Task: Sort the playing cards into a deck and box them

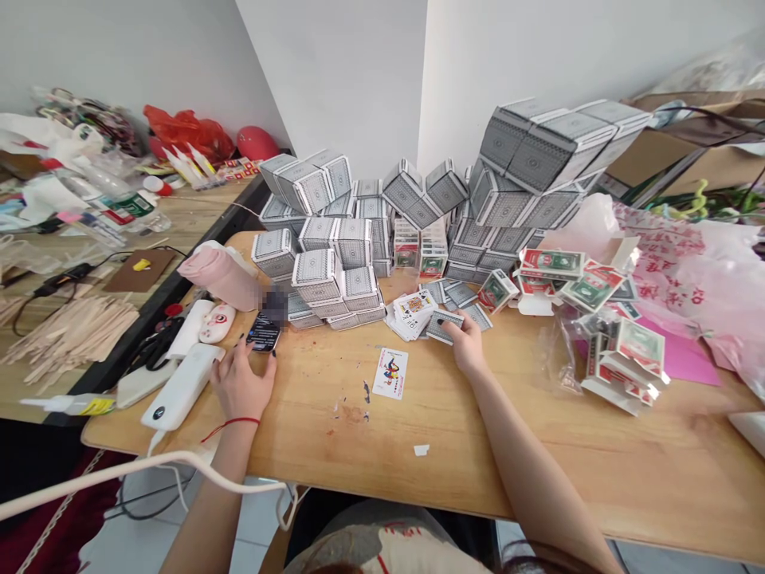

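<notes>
My left hand (244,383) rests at the near end of a dark-screened phone (263,333), fingers apart, with the thumb by its lower right corner. Between thumb and fingers of my right hand (466,343) is a grey-backed playing card (441,328), back up; whether it is a single card cannot be made out. Just beyond it lie face-up cards (412,307) and several face-down cards (457,293), partly overlapping. A joker card (391,373) lies face up on the table between my hands.
Folded-card blocks (326,275) are stacked along the back, with a taller stack (547,147) at right. Opened card boxes (627,359) and plastic bags (675,263) lie right. A white power bank (182,387), pink pouch (218,275) and wooden sticks (75,339) are left. A white cable (197,458) crosses the front.
</notes>
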Motion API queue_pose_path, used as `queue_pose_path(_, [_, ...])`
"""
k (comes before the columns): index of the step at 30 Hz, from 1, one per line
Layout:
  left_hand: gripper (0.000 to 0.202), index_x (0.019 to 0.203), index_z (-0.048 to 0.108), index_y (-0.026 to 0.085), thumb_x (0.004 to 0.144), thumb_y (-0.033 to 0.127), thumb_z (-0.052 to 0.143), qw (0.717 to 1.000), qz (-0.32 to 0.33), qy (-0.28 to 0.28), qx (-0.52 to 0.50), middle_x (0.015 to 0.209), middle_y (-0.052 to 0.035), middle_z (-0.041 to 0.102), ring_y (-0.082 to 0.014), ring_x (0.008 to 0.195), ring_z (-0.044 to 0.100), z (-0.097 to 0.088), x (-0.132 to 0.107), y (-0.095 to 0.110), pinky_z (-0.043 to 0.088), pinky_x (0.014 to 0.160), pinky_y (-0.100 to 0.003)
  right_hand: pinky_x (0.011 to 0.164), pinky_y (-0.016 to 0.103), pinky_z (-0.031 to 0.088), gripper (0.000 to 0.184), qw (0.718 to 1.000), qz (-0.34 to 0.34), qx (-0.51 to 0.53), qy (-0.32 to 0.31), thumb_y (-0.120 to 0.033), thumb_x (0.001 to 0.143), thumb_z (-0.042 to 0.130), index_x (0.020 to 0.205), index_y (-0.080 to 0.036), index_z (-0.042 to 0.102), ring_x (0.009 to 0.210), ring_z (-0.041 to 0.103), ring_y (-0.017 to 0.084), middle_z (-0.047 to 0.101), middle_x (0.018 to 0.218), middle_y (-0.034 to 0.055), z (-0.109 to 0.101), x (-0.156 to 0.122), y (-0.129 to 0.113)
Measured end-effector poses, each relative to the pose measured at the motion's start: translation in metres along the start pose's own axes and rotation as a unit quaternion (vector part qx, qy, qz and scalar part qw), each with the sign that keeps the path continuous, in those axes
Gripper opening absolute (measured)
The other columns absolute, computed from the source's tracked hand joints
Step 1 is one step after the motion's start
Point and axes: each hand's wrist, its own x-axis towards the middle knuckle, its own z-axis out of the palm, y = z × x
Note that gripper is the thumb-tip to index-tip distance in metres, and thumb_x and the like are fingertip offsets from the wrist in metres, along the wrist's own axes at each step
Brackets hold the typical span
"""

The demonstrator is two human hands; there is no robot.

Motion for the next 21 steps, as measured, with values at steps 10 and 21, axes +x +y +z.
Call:
queue_pose_path(10, [0.065,0.131,0.031,0.013,0.074,0.034,0.053,1.0,-0.001,0.015,0.009,0.115,-0.013,0.058,-0.0292,0.112,0.045,0.0004,-0.0005,0.0006,0.018,0.101,-0.045,0.049,0.023,0.022,0.025,1.0,0.0,0.0,0.0,-0.028,0.062,0.057,0.055,-0.02,0.035,0.051,0.027,0.009,0.029,0.052,-0.0066,0.0005,-0.0011,-0.0031])
queue_pose_path(21, [0.064,0.132,0.031,0.014,0.075,0.033,0.052,1.0,0.005,0.012,0.006,0.112,-0.0121,0.06,-0.0283,0.109,0.047,0.002,-0.0012,-0.0013,0.02,0.101,-0.045,0.049,0.023,0.022,0.023,1.0,0.003,0.012,0.001,-0.027,0.061,0.058,0.056,-0.02,0.037,0.051,0.027,0.009,0.029,0.052,-0.007,0.0002,0.0012,0.0019])
